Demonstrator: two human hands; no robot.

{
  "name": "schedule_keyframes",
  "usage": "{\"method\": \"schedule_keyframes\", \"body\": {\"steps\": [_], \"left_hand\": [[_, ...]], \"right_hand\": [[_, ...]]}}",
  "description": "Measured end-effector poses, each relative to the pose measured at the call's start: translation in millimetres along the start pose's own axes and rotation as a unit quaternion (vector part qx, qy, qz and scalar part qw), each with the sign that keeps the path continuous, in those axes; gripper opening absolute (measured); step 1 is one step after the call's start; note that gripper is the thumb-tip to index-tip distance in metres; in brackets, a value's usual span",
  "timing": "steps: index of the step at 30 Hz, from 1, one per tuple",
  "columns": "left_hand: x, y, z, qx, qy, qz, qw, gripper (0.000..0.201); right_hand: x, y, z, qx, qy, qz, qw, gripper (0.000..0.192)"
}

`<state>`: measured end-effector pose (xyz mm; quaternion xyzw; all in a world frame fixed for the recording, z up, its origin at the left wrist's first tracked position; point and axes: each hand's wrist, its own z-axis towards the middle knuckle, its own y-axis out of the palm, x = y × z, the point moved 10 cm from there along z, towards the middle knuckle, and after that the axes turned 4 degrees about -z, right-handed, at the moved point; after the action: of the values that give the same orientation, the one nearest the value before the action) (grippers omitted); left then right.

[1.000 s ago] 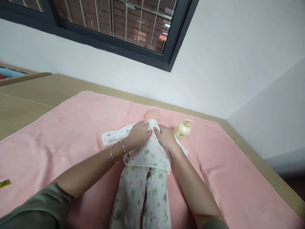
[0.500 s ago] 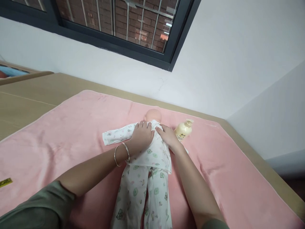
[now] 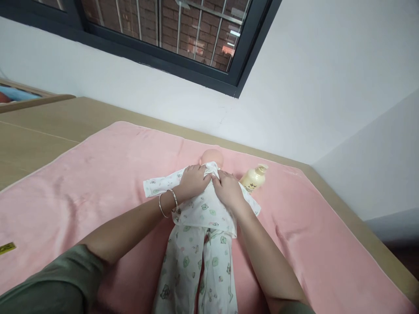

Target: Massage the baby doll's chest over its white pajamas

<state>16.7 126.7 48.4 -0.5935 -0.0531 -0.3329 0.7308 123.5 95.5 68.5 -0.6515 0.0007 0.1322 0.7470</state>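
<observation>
A doll (image 3: 211, 158) is lying face up on a pink blanket (image 3: 98, 174) spread over the tan worktop (image 3: 39, 131), its head pointing toward twelve o'clock, just under the dark-framed window (image 3: 183, 35). It is already wearing a white printed top (image 3: 203, 209) and matching trousers (image 3: 193, 270), with the trouser legs trailing down toward six o'clock. The person's left hand (image 3: 193, 181) and right hand (image 3: 227, 189) are meeting at the doll's collar, and each grip is pinching a fold of the top's fabric right below the chin. A pair of thin bangles (image 3: 167, 202) is sitting on the left wrist. At about two o'clock from the doll a cream pump bottle (image 3: 253, 178) is lying on its side on the blanket, close to the doll's arm but untouched. The dressing looks nearly finished to me: both garments are on, and only the neckline seems to be getting closed or straightened. Whether any fastener is done up there I cannot tell.
</observation>
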Motion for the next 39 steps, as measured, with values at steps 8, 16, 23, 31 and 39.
{"method": "schedule_keyframes", "body": {"steps": [8, 16, 23, 31, 39], "left_hand": [[2.0, 0.0, -1.0, 0.011, -0.005, 0.008, 1.000, 0.034], [-4.0, 1.1, -5.5, 0.071, -0.016, -0.035, 0.997, 0.040], [-11.3, -2.0, -11.8, 0.123, -0.010, -0.104, 0.987, 0.049], [-16.2, -6.5, -21.0, 0.206, 0.023, -0.192, 0.959, 0.065], [-18.8, -3.9, -19.7, 0.209, 0.027, -0.206, 0.956, 0.069]], "right_hand": [[30.5, 14.4, 11.3, -0.041, 0.029, 0.070, 0.996, 0.053], [33.3, 10.9, 11.8, -0.020, 0.032, 0.089, 0.995, 0.049], [15.4, -30.6, -4.6, 0.120, 0.047, 0.091, 0.987, 0.054], [-18.5, -5.8, -11.4, 0.087, -0.013, 0.080, 0.993, 0.048], [-17.3, -2.7, -8.6, 0.076, -0.015, 0.075, 0.994, 0.048]]}}
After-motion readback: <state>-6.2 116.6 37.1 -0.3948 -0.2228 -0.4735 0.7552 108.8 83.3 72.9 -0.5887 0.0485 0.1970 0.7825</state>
